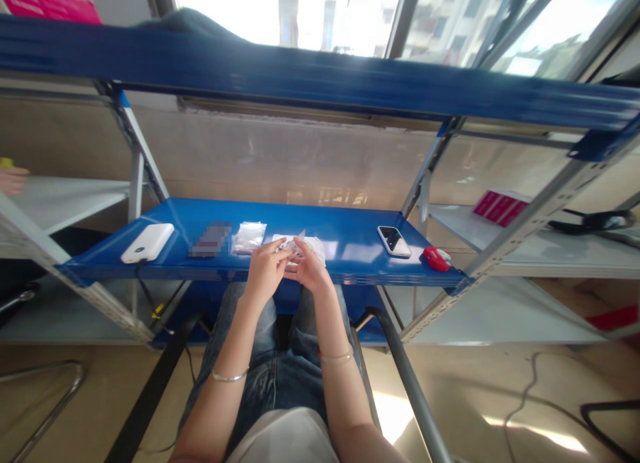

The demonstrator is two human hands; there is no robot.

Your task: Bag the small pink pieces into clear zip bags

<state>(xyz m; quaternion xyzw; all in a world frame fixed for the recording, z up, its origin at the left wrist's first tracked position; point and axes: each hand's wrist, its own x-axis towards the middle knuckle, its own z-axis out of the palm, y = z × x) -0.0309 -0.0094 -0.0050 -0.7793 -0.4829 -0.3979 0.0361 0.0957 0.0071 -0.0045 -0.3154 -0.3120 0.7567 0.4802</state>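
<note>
Fingers of another person's hand (13, 181) show at the far left of the clear packet (250, 238), which lies on the blue surface (350, 230); a yellow item (6, 162) touches them. Also far left of the packet, but higher, sits pink packaging (53, 2), its pale marks too blurred to read. Nearer, left of the packet, lies a white device (147, 243) with a small dark mark, illegible. Just left of the packet, pixelation covers a dark item (211, 240). Just right of the packet, the left hand (265, 266) and right hand (309, 270) meet, fingers bent about a small translucent piece (301, 235) over flat white material (318, 248); whether either grip is clamped on it, I cannot tell. Well right of the packet lie a phone (394, 242), then a red item (437, 258) with unreadable white marking. Farthest right of the packet, a pink box (500, 207) bears pale patches, also unreadable.
</note>
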